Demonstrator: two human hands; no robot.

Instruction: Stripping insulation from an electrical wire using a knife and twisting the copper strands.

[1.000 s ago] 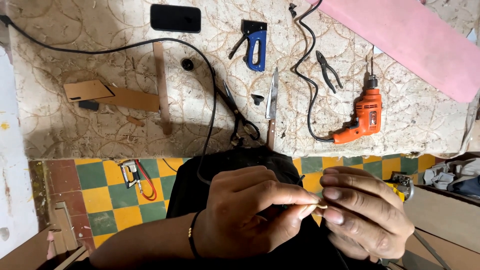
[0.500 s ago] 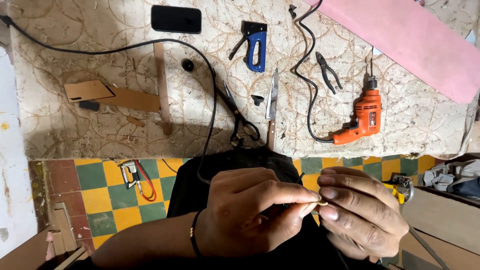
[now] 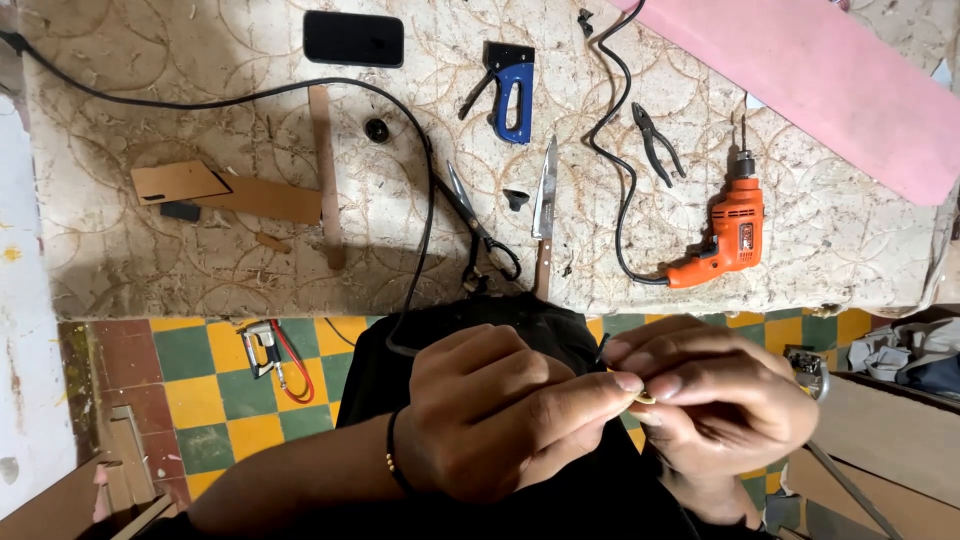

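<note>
My left hand (image 3: 500,420) and my right hand (image 3: 720,400) meet in front of my black shirt, below the table's near edge. Their fingertips pinch a small pale yellowish piece (image 3: 642,397) between them; what it is I cannot tell. A black cable (image 3: 425,220) runs from the table's far left across the top and down to my hands. A thin black bracelet circles my left wrist.
On the worn patterned table (image 3: 200,270) lie an orange drill (image 3: 732,235), pliers (image 3: 655,145), a knife (image 3: 545,200), scissors (image 3: 480,230), a blue staple gun (image 3: 512,90), a black phone (image 3: 353,38), wood strips (image 3: 325,170) and a pink board (image 3: 830,80). Checkered floor tiles show below.
Both hands stay together on the small piece, with only slight finger movement. Nothing on the table has moved.
</note>
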